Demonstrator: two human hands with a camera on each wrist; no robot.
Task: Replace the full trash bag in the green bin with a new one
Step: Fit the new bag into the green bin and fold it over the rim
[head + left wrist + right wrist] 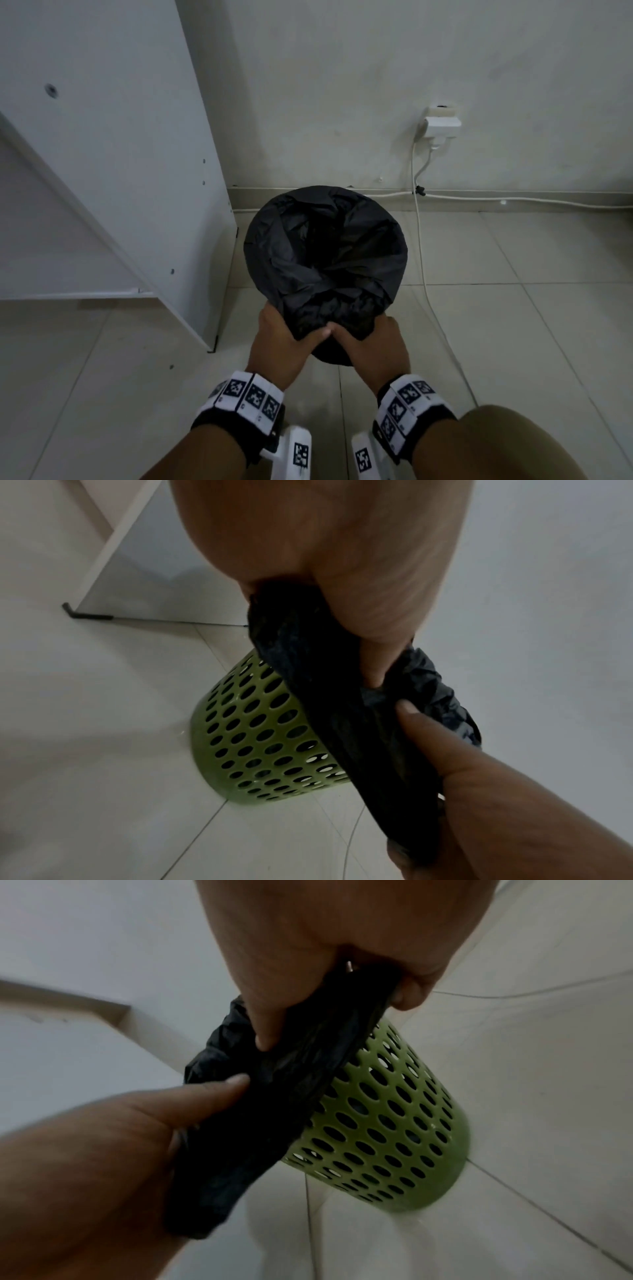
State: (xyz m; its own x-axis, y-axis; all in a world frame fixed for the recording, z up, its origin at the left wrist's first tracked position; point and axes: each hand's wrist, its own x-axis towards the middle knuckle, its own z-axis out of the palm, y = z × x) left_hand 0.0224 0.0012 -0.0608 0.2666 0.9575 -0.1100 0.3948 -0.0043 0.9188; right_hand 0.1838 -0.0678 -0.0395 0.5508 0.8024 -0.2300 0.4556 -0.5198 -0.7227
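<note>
A black trash bag (325, 253) lines the round bin on the tiled floor and covers its whole mouth in the head view. The bin's green perforated wall (260, 739) (387, 1123) shows only in the wrist views, below the bag's folded-over edge (342, 723) (281, 1096). My left hand (284, 337) and my right hand (368, 339) sit side by side at the near rim, thumbs almost touching. Each hand grips a bunch of the black plastic at that rim. What lies inside the bag is hidden.
A white cabinet panel (113, 144) stands close on the bin's left. Behind the bin is a white wall with a socket and plug (440, 125); a white cable (424, 260) runs down and across the floor on the right. My knee (513, 442) is at lower right.
</note>
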